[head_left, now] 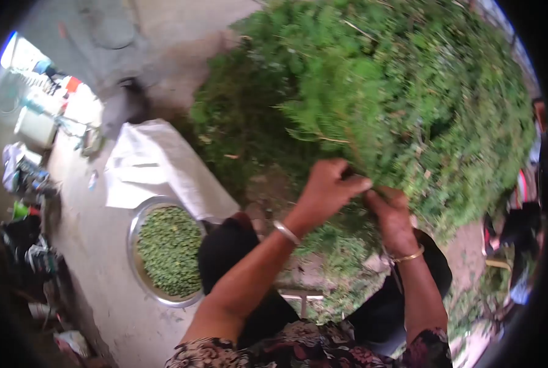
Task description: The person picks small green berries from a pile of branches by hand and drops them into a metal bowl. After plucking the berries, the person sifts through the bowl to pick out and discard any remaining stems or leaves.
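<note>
My left hand [332, 189] is closed in a pinch, with a thin leafy green sprig [355, 150] running up from its fingers. Close against it, my right hand [389, 214] also pinches, thumb and fingers together; what lies between its fingertips is too small to make out. Both hands are over the near edge of a big heap of feathery green plants [433, 104]. To the left on the floor, a round metal bowl [134, 270] holds many small green pods [170, 251].
A white sack [157, 156] lies between the bowl and the heap. Loose leaves and stems [341, 251] litter the floor between my knees. Bags and household items [32, 178] line the far left. At the right edge, part of another person [522, 227] is visible.
</note>
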The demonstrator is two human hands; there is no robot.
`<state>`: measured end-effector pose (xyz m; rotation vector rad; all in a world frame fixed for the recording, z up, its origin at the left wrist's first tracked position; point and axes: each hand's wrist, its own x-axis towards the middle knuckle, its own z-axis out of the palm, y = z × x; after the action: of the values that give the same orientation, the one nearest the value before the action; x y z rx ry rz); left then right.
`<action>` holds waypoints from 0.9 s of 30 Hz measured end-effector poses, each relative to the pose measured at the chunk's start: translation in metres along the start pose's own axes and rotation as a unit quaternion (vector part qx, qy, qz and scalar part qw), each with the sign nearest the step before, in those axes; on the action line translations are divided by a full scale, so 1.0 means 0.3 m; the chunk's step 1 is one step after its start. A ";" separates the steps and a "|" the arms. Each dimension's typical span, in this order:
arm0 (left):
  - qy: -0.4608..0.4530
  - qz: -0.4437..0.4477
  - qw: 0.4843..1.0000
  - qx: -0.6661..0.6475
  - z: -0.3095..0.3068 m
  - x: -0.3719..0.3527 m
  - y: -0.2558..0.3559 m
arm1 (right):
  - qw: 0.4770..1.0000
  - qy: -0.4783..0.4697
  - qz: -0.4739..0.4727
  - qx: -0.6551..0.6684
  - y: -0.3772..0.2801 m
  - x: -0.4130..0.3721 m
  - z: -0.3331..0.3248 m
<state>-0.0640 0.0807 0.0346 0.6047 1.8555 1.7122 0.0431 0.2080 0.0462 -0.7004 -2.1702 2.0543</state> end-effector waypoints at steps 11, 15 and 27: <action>-0.070 -0.027 0.955 -0.286 -0.046 -0.071 0.095 | 0.982 0.044 0.033 0.183 0.026 0.029 -0.031; -0.078 -0.071 0.896 -0.431 -0.068 -0.066 0.061 | 0.972 0.056 0.027 0.226 0.024 0.028 -0.057; 0.054 -0.035 0.972 -0.225 -0.004 -0.060 0.097 | 0.990 0.031 -0.032 0.134 -0.017 -0.004 -0.075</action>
<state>-0.0520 0.0708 0.0650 0.2638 1.4577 2.0603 0.0508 0.2283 0.0536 -0.6429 -1.8104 2.2006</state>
